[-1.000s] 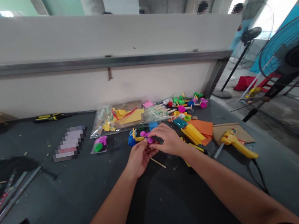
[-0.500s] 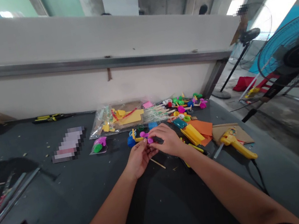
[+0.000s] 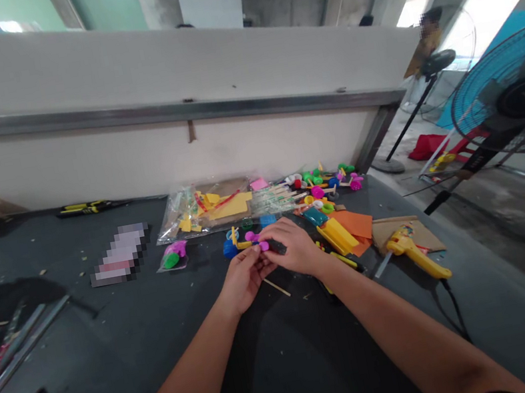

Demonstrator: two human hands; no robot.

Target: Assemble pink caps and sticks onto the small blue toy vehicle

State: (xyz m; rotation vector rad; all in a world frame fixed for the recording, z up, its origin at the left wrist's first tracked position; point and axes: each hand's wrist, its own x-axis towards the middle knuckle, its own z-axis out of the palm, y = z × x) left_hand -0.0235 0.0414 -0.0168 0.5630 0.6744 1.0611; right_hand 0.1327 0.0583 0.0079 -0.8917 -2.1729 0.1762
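Observation:
Over the middle of the dark table, my left hand (image 3: pixel 245 279) and my right hand (image 3: pixel 292 245) meet with fingers pinched round a small purple piece (image 3: pixel 264 246). Both hands are closed on it, and their fingertips hide part of it. Just behind them are a yellow piece (image 3: pixel 235 236) and a blue round piece (image 3: pixel 230 249); whether these join the purple one I cannot tell. A thin wooden stick (image 3: pixel 277 287) lies on the table just below the hands. Left of them sits a small clear bag (image 3: pixel 172 257) with green and purple parts.
A clear bag of yellow pieces (image 3: pixel 223 206) lies at the back. Colourful small parts (image 3: pixel 317 192) are heaped behind right. An orange sheet (image 3: pixel 360 225), a yellow glue gun (image 3: pixel 418 254) with its cable and a fan (image 3: pixel 524 96) are on the right. Metal rods (image 3: pixel 24 343) lie left.

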